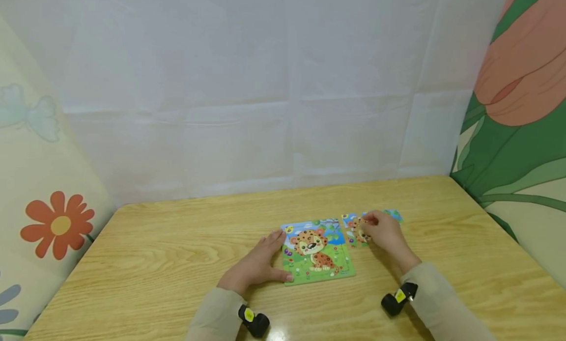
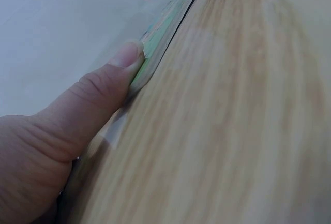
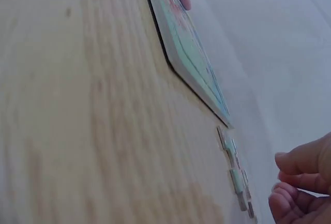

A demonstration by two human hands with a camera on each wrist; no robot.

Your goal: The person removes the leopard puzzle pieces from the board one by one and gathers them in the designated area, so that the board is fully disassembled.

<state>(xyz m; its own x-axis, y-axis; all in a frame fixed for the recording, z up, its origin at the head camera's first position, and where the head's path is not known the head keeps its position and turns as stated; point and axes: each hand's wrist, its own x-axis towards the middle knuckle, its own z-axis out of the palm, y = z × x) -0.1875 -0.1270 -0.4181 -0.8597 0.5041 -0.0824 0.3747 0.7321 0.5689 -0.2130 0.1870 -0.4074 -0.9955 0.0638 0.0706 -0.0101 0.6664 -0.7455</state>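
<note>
A square picture puzzle board [image 1: 316, 252] with a spotted cub on green grass lies flat on the wooden table. My left hand [image 1: 256, 265] rests along its left side, fingers at the upper corner and thumb at the lower one. In the left wrist view the thumb [image 2: 106, 81] presses on the board's edge, fairly straight. Right of the board lie several puzzle pieces [image 1: 349, 224], set together and showing part of a similar cub. Over these pieces is my right hand [image 1: 386, 235], thumb and forefinger close together. I cannot tell whether it pinches a piece.
The wooden table [image 1: 177, 252] extends left and in front of the board. Behind it hangs a white cloth [image 1: 221, 85]. Painted panels with a red flower [image 1: 59, 225] and a large tulip [image 1: 526, 71] stand at the sides. Each sleeve carries a black wrist camera [image 1: 254, 321].
</note>
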